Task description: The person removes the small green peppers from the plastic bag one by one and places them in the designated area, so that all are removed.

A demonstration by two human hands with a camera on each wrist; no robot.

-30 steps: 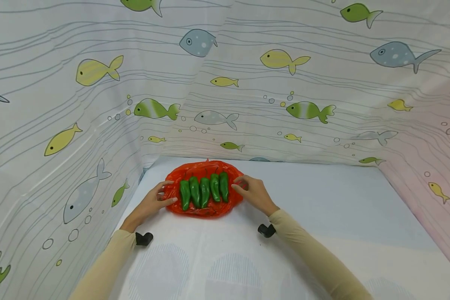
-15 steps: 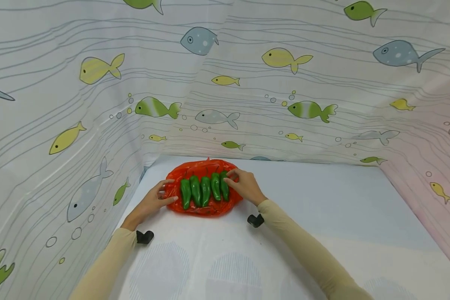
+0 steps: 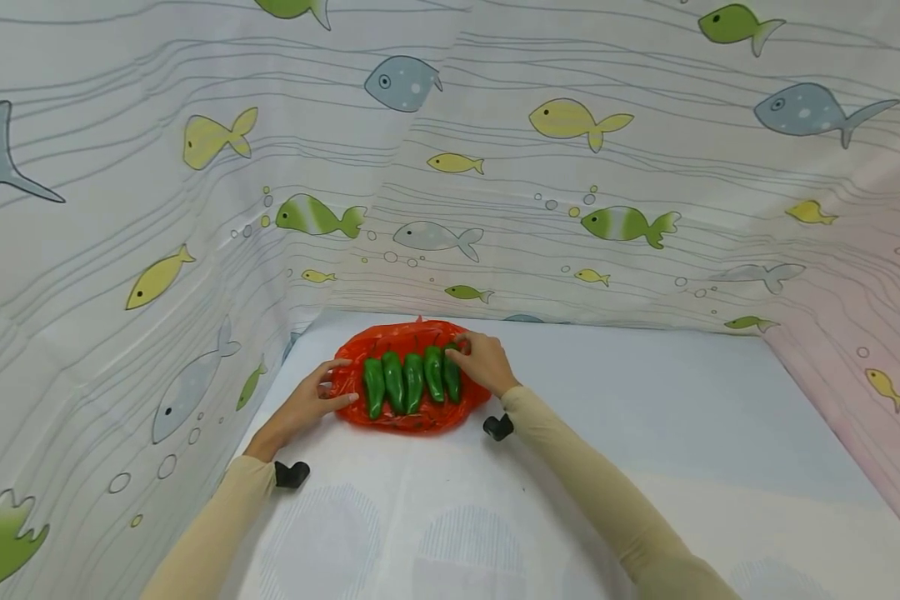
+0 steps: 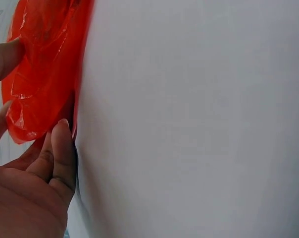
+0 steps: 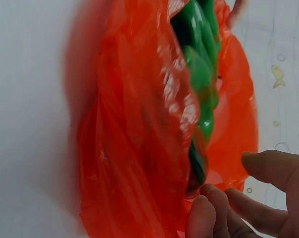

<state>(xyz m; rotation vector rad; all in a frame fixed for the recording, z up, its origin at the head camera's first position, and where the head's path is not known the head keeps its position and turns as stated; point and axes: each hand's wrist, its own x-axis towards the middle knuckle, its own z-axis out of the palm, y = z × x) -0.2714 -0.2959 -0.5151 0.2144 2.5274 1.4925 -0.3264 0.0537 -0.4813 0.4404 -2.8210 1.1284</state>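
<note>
Several green peppers [image 3: 414, 383] lie side by side, roughly upright in the head view, on a red plastic bag [image 3: 386, 423] with raised, crumpled edges. At the bag's left edge is my left hand [image 3: 311, 400], thumb and fingers spread around the rim. Its fingertips touch the red plastic in the left wrist view, some low by the table surface. My right hand [image 3: 487, 362] reaches over the bag's right side to the top of the rightmost pepper [image 3: 452, 379], partly covering it. Its fingers are bent and apart, near the pepper in the right wrist view; no firm hold shows.
White cloth with pale round patterns covers the table [image 3: 645, 417]. A fish-printed curtain [image 3: 495, 183] hangs behind and at both sides, with its left side close to my left arm. Black wrist-worn devices [image 3: 292, 475] sit at both sleeves.
My right hand has moved left from the bag's right edge onto the top of the rightmost pepper. The left hand has stayed at the bag. The head view has turned slightly left.
</note>
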